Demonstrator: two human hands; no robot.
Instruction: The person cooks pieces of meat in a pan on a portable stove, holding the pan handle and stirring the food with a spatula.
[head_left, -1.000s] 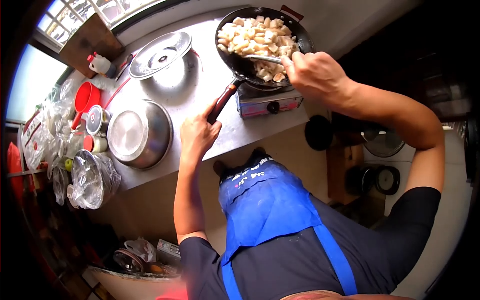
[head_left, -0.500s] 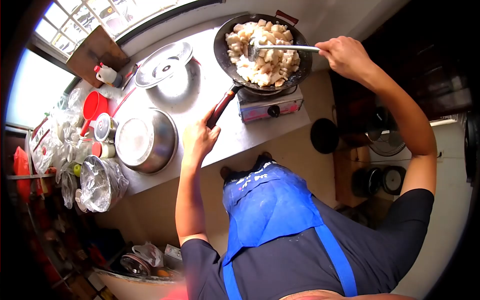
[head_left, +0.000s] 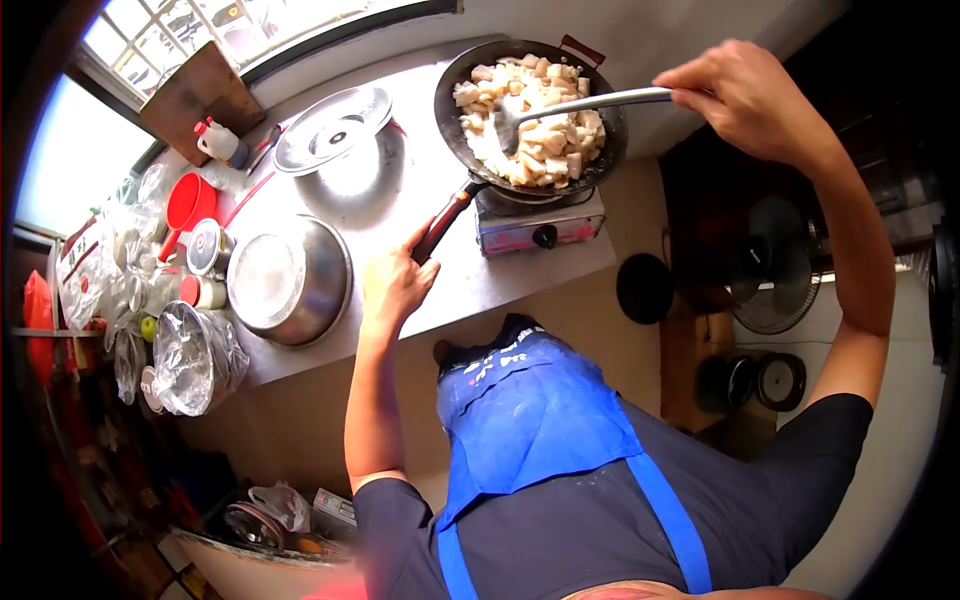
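A black wok (head_left: 455, 135) rests on a portable gas stove (head_left: 540, 228), filled with pale chunks of food (head_left: 545, 90). My left hand (head_left: 395, 282) is wrapped round the dark wooden handle (head_left: 445, 222) of the wok. Up at the right, beyond the wok's rim, my right hand (head_left: 735, 95) grips the end of a long metal spatula (head_left: 595, 101). The spatula's blade lies among the chunks on the left side of the pile.
An upturned steel bowl (head_left: 270, 280), a metal lid (head_left: 335, 130), a red ladle (head_left: 190, 202), jars and a plastic-wrapped bowl (head_left: 190, 355) stand on the steel counter (head_left: 480, 285). A white bottle (head_left: 218, 142) is near a board (head_left: 200, 98). A fan (head_left: 775, 265) is at right.
The spatula has swung from the lower right of the wok to the left of the food, and my right hand has moved up and right. My left hand keeps its hold on the handle.
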